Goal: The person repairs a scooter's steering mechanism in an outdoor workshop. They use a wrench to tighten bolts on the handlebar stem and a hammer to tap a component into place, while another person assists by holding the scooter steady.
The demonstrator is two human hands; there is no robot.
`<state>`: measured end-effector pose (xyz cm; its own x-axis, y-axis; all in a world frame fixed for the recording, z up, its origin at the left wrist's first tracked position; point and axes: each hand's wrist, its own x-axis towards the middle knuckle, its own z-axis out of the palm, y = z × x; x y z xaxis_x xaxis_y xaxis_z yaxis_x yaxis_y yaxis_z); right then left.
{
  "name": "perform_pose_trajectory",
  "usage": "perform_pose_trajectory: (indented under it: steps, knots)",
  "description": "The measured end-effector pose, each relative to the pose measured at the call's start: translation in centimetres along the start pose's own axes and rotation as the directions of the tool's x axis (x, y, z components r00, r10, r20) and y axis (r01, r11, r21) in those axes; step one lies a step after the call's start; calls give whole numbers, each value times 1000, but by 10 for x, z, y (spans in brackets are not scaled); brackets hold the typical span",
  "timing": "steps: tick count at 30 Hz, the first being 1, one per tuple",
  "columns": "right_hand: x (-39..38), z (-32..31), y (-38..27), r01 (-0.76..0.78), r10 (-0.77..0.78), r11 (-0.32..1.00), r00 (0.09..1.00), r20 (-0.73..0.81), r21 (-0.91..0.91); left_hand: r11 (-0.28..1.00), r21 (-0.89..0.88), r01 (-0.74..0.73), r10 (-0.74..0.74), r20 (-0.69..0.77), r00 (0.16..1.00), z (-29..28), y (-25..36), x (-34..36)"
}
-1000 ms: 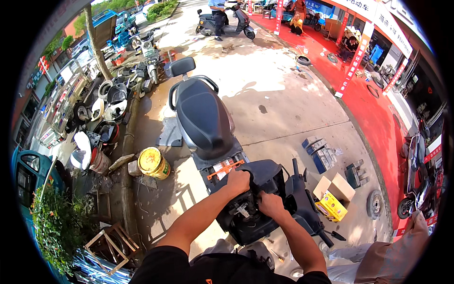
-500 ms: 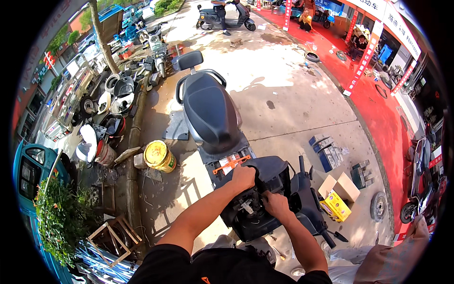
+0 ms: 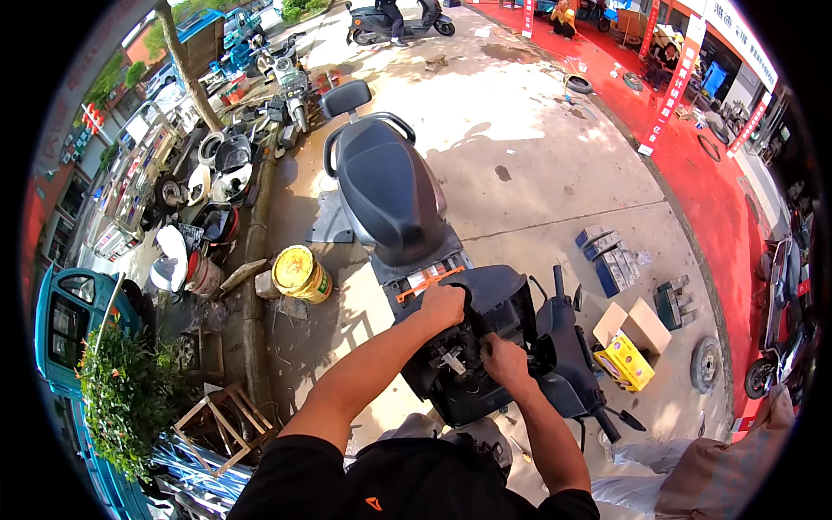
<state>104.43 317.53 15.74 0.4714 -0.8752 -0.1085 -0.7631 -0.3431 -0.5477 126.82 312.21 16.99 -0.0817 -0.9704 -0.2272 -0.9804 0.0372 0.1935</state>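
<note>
Scooter at your 12 o'clock, long way running 11 to 5 | seat at 11 from your left hand, bars at 3 from your right hand, the nearer one | left curled on black panel; right curled, can't tell on what

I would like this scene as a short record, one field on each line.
left hand: at the dark panel, fingers partly hidden
right hand: nearby, fingers partly hidden
vehicle: dark scooter, black seat, backrest
ground, left: yellow bucket
ground, right: open yellow box, loose wheel
</note>
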Motion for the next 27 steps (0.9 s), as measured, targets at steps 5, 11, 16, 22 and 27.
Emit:
perform_pose_trajectory:
  steps: [5,11,16,22,27]
  knots:
    - [5,2,1,2,0,996,1000,-27,94,995,92,26,-29,26,999,-13,2,6]
    - [4,13,26,26,-22,996,999,-49,80,991,129,21,-40,153,987,-3,11,17]
    - [-3,12,30,-129,114,968,990,79,216,984,174,40,-79,226,971,-1,9,23]
    - [-4,26,34,-103,111,961,994,-17,256,983,183,32,-77,244,967,1,9,27]
    - [3,20,30,-128,119,973,991,55,194,984,175,31,-72,233,970,0,9,27]
